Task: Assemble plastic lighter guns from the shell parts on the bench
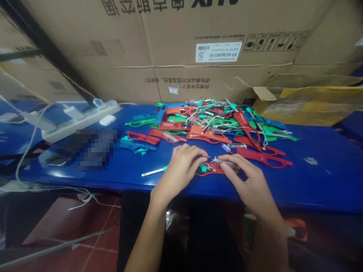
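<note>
My left hand [187, 160] pinches a small thin piece, too small to name, between thumb and fingertips. In my right hand [245, 170] is a clear lighter fuel tank [225, 161] with a whitish tip pointing left. The two sets of fingertips are close together but apart. Below them on the table lies an opened long-nosed lighter with an orange-red handle shell [210, 172]; its metal nozzle [153, 172] sticks out left past my left wrist. White wires show inside it, and the hands cover part of the shell.
A heap of red, green and blue lighter parts [210, 122] covers the back of the blue table [312, 185]. At left are a power strip [82, 121], a white case [107, 120] and a dark phone [64, 155]. Cardboard [170, 45] stands behind; small white pieces [311, 161] lie right.
</note>
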The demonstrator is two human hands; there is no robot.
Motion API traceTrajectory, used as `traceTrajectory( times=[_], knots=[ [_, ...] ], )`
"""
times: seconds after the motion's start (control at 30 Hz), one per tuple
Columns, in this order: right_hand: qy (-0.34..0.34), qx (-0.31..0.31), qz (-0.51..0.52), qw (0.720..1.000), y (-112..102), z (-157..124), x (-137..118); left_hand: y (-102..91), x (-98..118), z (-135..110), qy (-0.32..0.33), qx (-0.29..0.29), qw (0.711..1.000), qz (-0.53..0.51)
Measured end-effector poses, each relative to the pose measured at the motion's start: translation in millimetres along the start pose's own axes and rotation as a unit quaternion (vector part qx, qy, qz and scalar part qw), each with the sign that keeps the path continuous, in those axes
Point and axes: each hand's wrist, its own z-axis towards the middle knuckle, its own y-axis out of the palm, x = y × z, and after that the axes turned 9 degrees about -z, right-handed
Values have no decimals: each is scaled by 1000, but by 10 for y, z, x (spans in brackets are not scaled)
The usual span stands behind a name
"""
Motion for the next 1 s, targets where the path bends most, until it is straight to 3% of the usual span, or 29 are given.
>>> traceTrajectory(
  times=[0.23,1.0],
  knots=[
    [-34,-7,-26,999,-18,-28,1,45,43,-126,18,5,1000,-20],
    [-24,-31,-39,998,-54,-27,-15,26,21,-108,-4,-19,999,-50]
  ],
)
